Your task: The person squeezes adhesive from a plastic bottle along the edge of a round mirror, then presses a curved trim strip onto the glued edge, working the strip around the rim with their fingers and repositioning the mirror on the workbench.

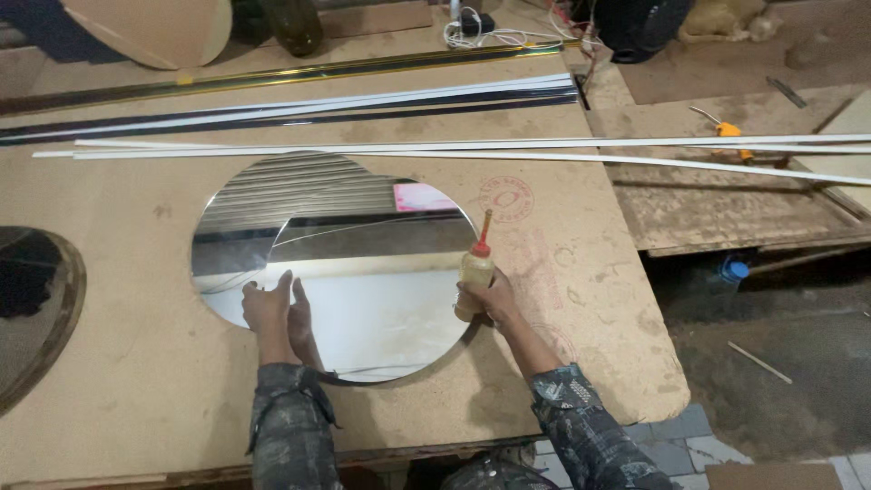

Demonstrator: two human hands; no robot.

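- The round mirror (363,272) lay flat on the brown board counter (118,363), near its front edge. The left hand (268,308) rested on the glass at its near-left rim with the fingers spread flat, closed on nothing. Any push from that palm could likely have slid the mirror across the smooth board.
- The right hand (490,299) had its grip wrapped around a small glue bottle (474,272) with a red nozzle, held upright at the mirror's right rim. A squeeze or a tilt there risked dripping glue onto the reflecting face, which would probably smear.
- The mirror's near edge sat close to the counter's front, just ahead of the sleeves (290,426). A forearm dragged back might have caught the rim and tipped it towards the floor.
- Long white strips (544,145) and dark metal strips (318,107) lay across the counter beyond the mirror, well apart from both hands. A reach forward with the bottle could have knocked them.
- Another dark oval piece (36,308) lay at the left, apart from the mirror; sliding the glass that way might have chipped both.
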